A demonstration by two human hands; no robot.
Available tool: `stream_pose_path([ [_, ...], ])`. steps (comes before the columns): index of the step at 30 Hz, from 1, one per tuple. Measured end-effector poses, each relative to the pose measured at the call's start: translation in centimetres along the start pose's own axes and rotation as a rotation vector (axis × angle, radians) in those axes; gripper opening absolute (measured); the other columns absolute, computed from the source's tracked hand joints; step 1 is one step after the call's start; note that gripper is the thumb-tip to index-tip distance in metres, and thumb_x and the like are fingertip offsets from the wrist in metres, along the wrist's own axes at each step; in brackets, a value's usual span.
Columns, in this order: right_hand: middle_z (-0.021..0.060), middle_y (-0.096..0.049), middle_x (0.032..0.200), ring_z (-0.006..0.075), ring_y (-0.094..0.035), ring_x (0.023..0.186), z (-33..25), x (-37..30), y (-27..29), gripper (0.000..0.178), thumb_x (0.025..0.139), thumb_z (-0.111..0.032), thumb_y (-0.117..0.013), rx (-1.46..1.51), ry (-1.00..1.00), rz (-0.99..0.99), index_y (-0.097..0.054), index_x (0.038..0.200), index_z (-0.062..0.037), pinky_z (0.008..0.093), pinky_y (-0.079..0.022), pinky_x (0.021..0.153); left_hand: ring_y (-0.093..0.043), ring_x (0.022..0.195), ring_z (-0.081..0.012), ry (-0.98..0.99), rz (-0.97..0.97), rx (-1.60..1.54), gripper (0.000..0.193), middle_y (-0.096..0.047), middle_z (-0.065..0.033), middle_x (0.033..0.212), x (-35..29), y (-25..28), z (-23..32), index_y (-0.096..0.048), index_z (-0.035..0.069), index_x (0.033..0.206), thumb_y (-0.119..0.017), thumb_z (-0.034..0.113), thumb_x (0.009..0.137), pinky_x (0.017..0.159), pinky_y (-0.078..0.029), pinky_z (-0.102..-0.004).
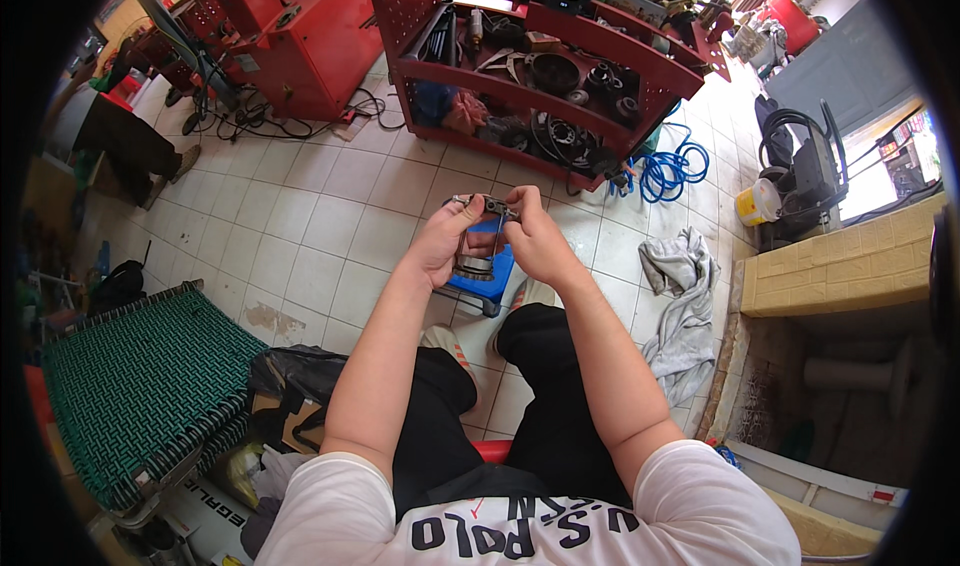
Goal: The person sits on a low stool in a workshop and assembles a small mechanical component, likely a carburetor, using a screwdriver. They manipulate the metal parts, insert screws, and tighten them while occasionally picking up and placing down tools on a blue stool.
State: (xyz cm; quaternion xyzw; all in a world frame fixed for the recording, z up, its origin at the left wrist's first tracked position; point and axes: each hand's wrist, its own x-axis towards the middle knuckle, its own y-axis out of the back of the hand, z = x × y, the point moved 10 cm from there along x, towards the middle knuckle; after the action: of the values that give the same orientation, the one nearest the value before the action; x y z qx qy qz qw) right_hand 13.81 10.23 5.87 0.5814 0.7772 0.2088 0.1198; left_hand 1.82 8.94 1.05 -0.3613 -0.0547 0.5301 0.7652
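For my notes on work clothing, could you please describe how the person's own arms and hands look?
Both the left hand and right hand are ungloved, and no watch or band shows on either wrist. The forearms are bare below the short white sleeves of a shirt with dark lettering on its front. Whether any rings are worn cannot be made out.

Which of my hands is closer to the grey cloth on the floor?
Right. Your right hand is raised, left of the grey cloth; your left hand is farther left.
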Motion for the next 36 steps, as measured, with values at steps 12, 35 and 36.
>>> stream_pose_path([
  [12,0.0354,-0.065,0.11,0.0501,-0.065,0.108,0.5,-0.2,-0.4,0.039,0.094,-0.008,-0.047,-0.052,-0.029,-0.059,-0.038,0.131,0.0032,0.0514,-0.05,0.096,-0.075,0.091,-0.0252,0.123,0.004,-0.057,0.046,-0.069,-0.0129,0.108,-0.2,0.1,-1.0,-0.055,0.006,0.121,-0.066,0.046,0.1,0.079,-0.064,-0.0382],
  [35,0.0215,-0.067,0.101,0.0334,-0.066,0.096,2.3,0.3,-0.7,0.021,0.103,-0.018,-0.054,0.126,-0.096,-0.082,-0.05,0.113,0.0007,0.0414,-0.051,0.086,-0.072,0.088,-0.0202,0.11,0.022,-0.152,0.046,-0.067,-0.0112,0.105,-0.2,0.0,-1.1,-0.058,0.007,0.119,-0.065,0.049,0.1,0.076,-0.062,-0.0357],
  [36,0.0213,-0.067,0.1,0.0332,-0.066,0.095,2.2,0.3,-0.7,0.021,0.104,-0.018,-0.053,0.122,-0.096,-0.081,-0.051,0.113,0.0008,0.0411,-0.051,0.086,-0.072,0.088,-0.0202,0.111,0.02,-0.165,0.046,-0.067,-0.0112,0.105,-0.2,0.1,-1.1,-0.058,0.007,0.118,-0.065,0.049,0.1,0.076,-0.062,-0.0356],
])
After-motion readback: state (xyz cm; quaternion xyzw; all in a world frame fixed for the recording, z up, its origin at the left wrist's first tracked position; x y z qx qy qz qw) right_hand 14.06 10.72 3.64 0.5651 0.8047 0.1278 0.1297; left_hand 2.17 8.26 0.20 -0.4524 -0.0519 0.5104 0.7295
